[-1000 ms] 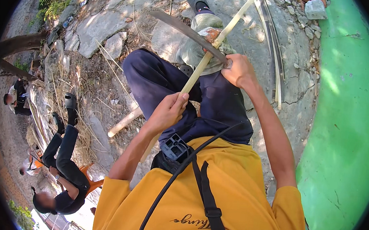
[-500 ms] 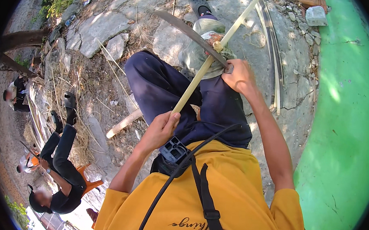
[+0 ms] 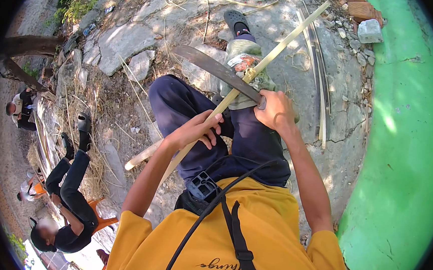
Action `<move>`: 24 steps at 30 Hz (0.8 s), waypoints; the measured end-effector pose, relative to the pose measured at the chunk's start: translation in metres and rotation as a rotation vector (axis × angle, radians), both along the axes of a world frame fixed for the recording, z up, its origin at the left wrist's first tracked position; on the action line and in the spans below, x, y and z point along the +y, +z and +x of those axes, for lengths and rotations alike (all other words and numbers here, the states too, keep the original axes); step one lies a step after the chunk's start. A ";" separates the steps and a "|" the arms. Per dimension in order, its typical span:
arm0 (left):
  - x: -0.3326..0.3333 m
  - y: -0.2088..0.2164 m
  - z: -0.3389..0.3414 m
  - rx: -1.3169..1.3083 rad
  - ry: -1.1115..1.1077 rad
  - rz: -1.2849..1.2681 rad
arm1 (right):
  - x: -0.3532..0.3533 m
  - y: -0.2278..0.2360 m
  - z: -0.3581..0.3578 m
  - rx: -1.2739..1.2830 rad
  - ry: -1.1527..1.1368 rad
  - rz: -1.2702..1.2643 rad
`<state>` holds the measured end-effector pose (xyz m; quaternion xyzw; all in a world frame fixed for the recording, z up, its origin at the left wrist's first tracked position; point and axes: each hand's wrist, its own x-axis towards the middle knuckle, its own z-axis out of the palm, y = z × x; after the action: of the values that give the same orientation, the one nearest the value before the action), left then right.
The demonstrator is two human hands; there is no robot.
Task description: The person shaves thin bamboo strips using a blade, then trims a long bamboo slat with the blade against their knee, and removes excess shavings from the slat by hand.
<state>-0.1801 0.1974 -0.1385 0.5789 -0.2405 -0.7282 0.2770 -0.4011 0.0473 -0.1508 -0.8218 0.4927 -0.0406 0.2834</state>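
In my right hand (image 3: 277, 111) is the handle of a machete, its fingers closed. The machete's dark, curved blade (image 3: 213, 70) points to the far left and crosses a long, pale bamboo strip (image 3: 288, 42). A knobby node on the strip is close to the blade. My left hand (image 3: 197, 129) lies around the strip nearer my body, its fingers loosely curled; the lower end runs out past the wrist. Beneath the blade, a greenish cloth (image 3: 249, 98) with an orange-red patch covers my lower leg.
Split strips (image 3: 324, 92) lie on cracked stone ground to the right, beside a green surface (image 3: 400, 163). A white block (image 3: 370, 31) sits at the far right. At left is a round wooden stick (image 3: 142, 157). A person in dark clothes (image 3: 74, 195) sits farther left.
My left hand has slid forward along the strip, so its lower end now shows behind the wrist. The strip has come back toward me. The machete still crosses it near the node.
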 end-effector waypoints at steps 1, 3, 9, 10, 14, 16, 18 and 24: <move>-0.006 -0.001 -0.002 0.078 -0.006 0.019 | -0.001 -0.004 -0.002 -0.030 0.008 -0.012; -0.012 -0.004 -0.005 0.182 0.019 0.038 | -0.003 -0.008 -0.006 -0.056 0.015 -0.026; -0.032 -0.009 -0.016 0.117 -0.021 -0.064 | -0.007 -0.010 -0.014 -0.112 0.067 -0.022; -0.038 -0.002 -0.021 0.051 -0.024 -0.091 | -0.007 -0.011 -0.015 -0.129 0.082 -0.034; -0.050 0.000 -0.036 -0.252 -0.055 -0.250 | -0.006 -0.009 -0.015 -0.106 0.111 -0.022; -0.052 -0.001 -0.039 -0.268 -0.051 -0.259 | -0.005 -0.012 -0.015 -0.106 0.063 -0.036; -0.053 0.001 -0.037 -0.285 -0.042 -0.268 | -0.005 -0.011 -0.016 -0.118 0.055 -0.031; -0.055 -0.002 -0.024 0.344 0.080 0.043 | -0.005 -0.009 -0.018 -0.143 0.068 -0.025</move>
<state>-0.2044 0.1423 -0.1409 0.4607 -0.1505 -0.8099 0.3305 -0.4189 0.0423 -0.1599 -0.8365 0.4425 -0.0958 0.3088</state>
